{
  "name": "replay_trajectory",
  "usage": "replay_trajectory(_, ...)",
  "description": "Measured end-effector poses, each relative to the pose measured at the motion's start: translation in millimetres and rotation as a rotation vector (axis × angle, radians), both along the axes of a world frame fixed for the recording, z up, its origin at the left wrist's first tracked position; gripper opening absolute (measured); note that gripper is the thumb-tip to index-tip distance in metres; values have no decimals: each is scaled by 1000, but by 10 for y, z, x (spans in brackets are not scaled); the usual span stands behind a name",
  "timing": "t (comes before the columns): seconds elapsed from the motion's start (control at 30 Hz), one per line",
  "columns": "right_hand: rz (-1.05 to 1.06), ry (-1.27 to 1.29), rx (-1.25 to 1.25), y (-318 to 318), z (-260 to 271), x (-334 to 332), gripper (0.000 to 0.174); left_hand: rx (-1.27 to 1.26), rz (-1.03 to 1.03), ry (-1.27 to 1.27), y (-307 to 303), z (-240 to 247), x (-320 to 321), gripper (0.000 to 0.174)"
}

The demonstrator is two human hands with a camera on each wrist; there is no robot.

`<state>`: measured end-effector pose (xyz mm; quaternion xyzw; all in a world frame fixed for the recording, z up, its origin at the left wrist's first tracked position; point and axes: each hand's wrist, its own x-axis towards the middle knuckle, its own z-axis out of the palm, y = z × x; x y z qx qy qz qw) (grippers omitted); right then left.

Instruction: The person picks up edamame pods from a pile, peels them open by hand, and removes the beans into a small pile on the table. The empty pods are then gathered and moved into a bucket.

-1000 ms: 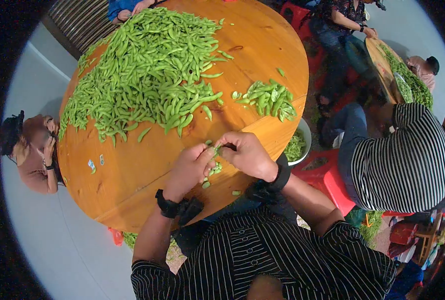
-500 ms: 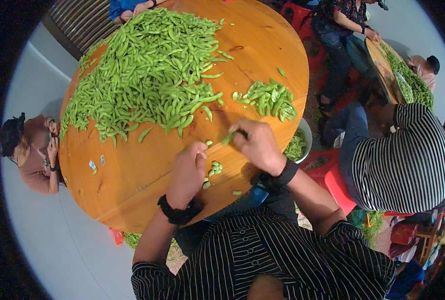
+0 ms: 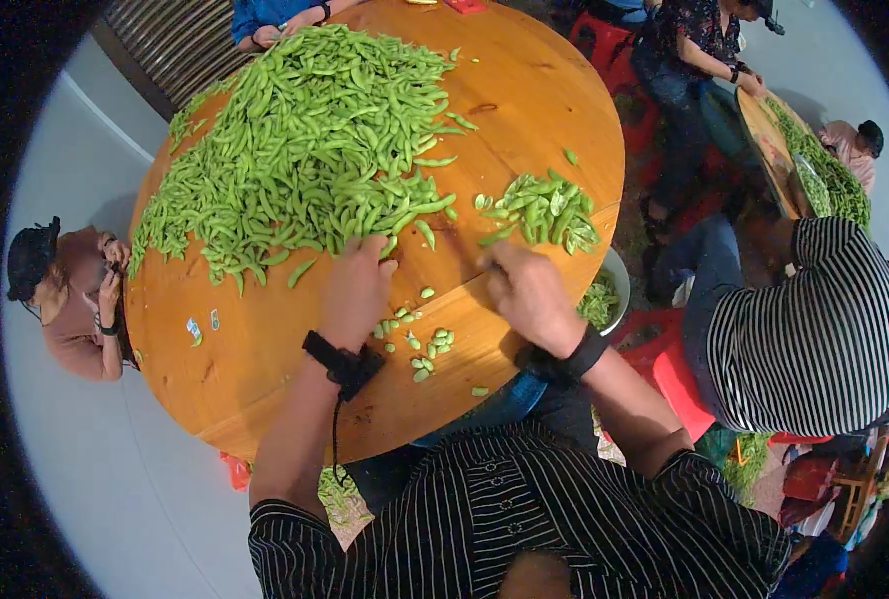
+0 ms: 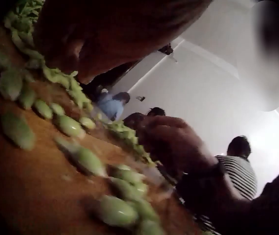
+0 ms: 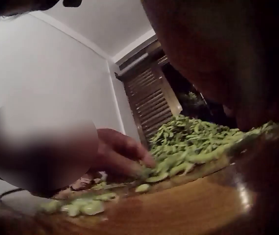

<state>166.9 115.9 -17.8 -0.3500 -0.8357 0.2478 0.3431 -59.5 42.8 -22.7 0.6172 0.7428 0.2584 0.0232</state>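
Over the last half second the left hand moves from beside the loose beans to the near edge of the pod heap; the right hand shifts closer to the smaller pile. More beans show between the two. Assessment: one pod appears finished, another sought. The hands are apart. Whether the left fingers hold a pod cannot be told; the right's are blurred, a green sliver at their tips, grip unconfirmed. Bare table lies left of the left hand; the table's edge and a bowl lie beyond the right.
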Motion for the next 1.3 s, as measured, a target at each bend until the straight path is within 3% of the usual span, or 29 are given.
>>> replay_trajectory(0.07, 128, 7, -78, -80, 12, -84, 14, -136, 17, 44, 53, 52, -10, 18)
replay_trajectory(0.17, 183, -207, -36, -115, -34, -250, 16, -121, 23, 66, 25, 56, 35, 16)
replay_trajectory(0.3, 268, -314, 120, -131, -30, -469, 13, -32, -41, 14, -50, 28, 26, 15)
replay_trajectory(0.37, 329, -347, 67, -199, -37, -489, 12, -70, -51, -381, -123, 80, 48, 21)
replay_trajectory(0.4, 392, -382, 14, -238, -27, -497, 11, -70, -50, -381, -159, 109, 60, 21)
replay_trajectory(0.47, 489, -392, -24, -267, -41, -441, 16, -239, 48, -1004, -226, 167, 101, 26)
replay_trajectory(0.5, 444, -285, -68, -294, 16, -412, 18, -239, 50, -1007, -254, 182, 128, 26)
replay_trajectory(0.57, 398, -185, -116, -308, 40, -354, 20, -193, 100, -1274, -314, 196, 195, 24)
replay_trajectory(0.73, 260, 101, -537, -303, 124, -267, 13, -166, 24, -1191, -408, 157, 362, 21)
replay_trajectory(0.83, 279, 203, -699, -291, 101, -261, 16, -136, 9, -1136, -413, 186, 450, 17)
replay_trajectory(0.97, 259, 210, -730, -286, 86, -252, 16, -79, 9, -940, -432, 124, 521, 10)
replay_trajectory(1.1, 264, 177, -719, -255, 72, -242, 16, -39, 5, -978, -430, 205, 623, 13)
replay_trajectory(1.17, 269, 160, -681, -245, 59, -246, 17, -14, 15, -829, -438, 227, 652, 12)
replay_trajectory(1.3, 264, 183, -654, -249, 45, -248, 18, -9, 7, -781, -429, 175, 668, 13)
